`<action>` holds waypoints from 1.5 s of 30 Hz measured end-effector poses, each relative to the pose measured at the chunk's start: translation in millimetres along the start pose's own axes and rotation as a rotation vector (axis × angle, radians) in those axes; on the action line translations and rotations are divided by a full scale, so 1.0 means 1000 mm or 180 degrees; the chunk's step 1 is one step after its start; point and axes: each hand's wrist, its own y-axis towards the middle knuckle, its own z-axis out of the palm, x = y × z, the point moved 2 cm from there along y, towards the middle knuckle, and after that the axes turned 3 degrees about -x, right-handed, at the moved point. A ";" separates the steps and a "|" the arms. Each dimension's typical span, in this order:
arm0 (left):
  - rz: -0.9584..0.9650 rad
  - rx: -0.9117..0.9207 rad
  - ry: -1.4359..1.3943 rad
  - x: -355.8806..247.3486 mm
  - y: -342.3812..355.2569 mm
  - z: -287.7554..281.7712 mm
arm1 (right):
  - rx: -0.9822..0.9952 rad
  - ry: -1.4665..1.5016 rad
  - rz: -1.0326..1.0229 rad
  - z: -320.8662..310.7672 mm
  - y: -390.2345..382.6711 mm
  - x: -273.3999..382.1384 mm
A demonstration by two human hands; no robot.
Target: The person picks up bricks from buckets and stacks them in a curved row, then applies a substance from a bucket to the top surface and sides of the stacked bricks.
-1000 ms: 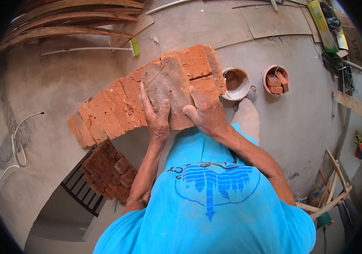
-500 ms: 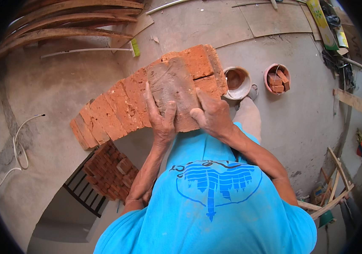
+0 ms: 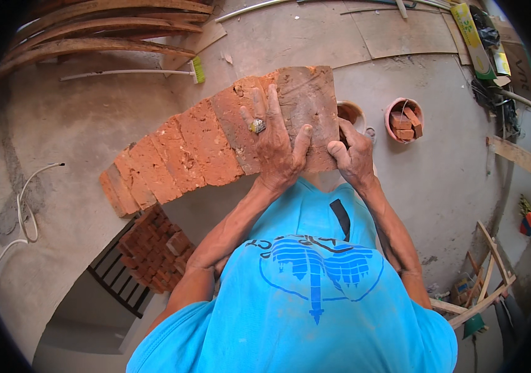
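A curved course of red-orange bricks (image 3: 181, 146) runs from the left toward the middle in front of me. At its right end lies a greyish-brown brick (image 3: 312, 102). My left hand (image 3: 276, 149), with a ring on one finger, rests with fingers spread along that brick's left side, over the neighbouring brick, its thumb on the greyish brick's face. At the brick's near right edge my right hand (image 3: 357, 160) grips it, thumb on top and fingers down the side, partly hidden.
Beyond my right hand stand a partly hidden bucket (image 3: 350, 112) and another bucket holding bricks (image 3: 404, 121). Stacked bricks (image 3: 156, 248) sit below the course at left. A brush (image 3: 197, 70), curved timbers (image 3: 104, 46) and a white hose (image 3: 23, 217) lie around; a wooden frame (image 3: 489, 292) stands right.
The greyish brick has moved right, from over the middle of the course to its right end. Both hands have moved right with it, and my left hand's fingers have spread.
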 end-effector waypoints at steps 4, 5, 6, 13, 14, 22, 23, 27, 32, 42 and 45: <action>0.0124 -0.0055 0.0743 0.006 -0.003 -0.001 | 0.0021 -0.0172 -0.0023 0.004 0.004 -0.002; 0.0169 -0.0135 0.1027 0.009 -0.003 -0.006 | 0.0077 -0.0334 0.0033 0.006 0.006 -0.004; 0.0216 -0.0215 0.1310 0.013 -0.002 -0.012 | 0.0132 -0.0496 0.0089 0.010 0.009 -0.007; 0.0049 -0.0320 0.0995 0.056 0.008 -0.028 | 0.0045 -0.0752 -0.0036 0.014 0.010 -0.007; -0.0036 -0.0195 0.1014 0.060 0.011 -0.027 | 0.0061 -0.0734 0.0001 0.014 0.011 -0.007; -0.0078 -0.0331 0.0903 0.075 0.023 -0.019 | -0.0007 0.0132 0.0107 0.026 0.030 -0.009; -0.0044 -0.0400 0.0996 0.074 0.025 -0.017 | -0.0032 0.0286 0.0148 0.029 0.033 -0.011; 0.0023 -0.0486 0.1056 0.077 0.035 -0.024 | -0.0103 0.0906 0.0278 0.040 0.035 -0.027; -0.0002 -0.0676 0.0818 0.082 0.031 -0.023 | -0.0117 0.0310 -0.0086 0.041 0.048 -0.018; 0.0043 -0.0618 0.1106 0.077 0.030 -0.020 | -0.0140 0.0360 0.0174 0.040 0.054 -0.012; -0.0045 -0.0615 0.1119 0.076 0.031 -0.018 | -0.0134 0.0397 0.0276 0.043 0.054 -0.013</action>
